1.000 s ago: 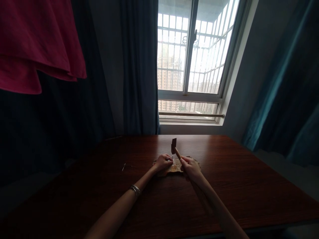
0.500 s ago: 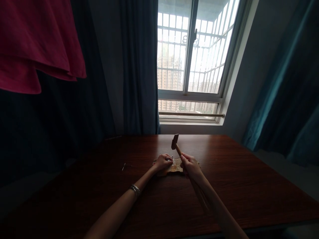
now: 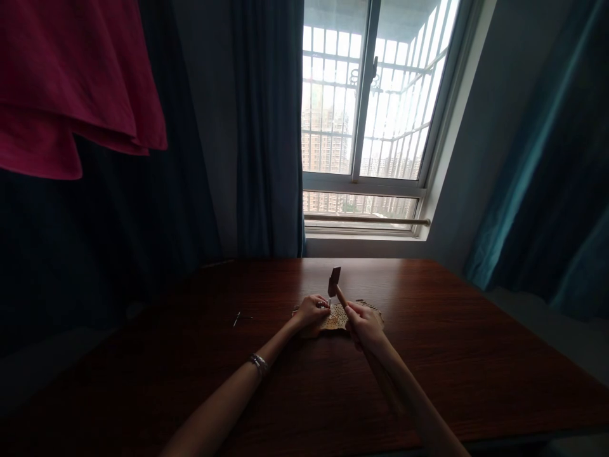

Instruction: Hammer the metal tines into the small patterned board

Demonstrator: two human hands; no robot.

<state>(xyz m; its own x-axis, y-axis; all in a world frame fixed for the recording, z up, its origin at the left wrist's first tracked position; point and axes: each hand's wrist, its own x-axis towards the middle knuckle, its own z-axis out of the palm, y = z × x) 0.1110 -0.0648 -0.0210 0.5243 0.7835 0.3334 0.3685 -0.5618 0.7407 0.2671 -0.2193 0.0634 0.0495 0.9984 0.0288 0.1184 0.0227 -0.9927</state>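
A light wooden board (image 3: 339, 317) dotted with small marks lies on the dark wooden table (image 3: 457, 355). My left hand (image 3: 311, 310) rests on the board's left end, fingers pinched around a small upright nail (image 3: 329, 303). My right hand (image 3: 364, 323) is closed on the wooden handle of a small hammer (image 3: 333, 282). The hammer's dark head sits just above the nail. A bracelet (image 3: 258, 363) circles my left wrist.
Two loose nails (image 3: 239, 318) lie on the table left of the board. A window (image 3: 366, 120) with grilles stands behind the table, blue curtains (image 3: 266, 127) on both sides. A red cloth (image 3: 71, 82) hangs at the upper left.
The hammer rose from the nail half a second ago and has come back down onto it. My left hand has stayed pinched at the nail.
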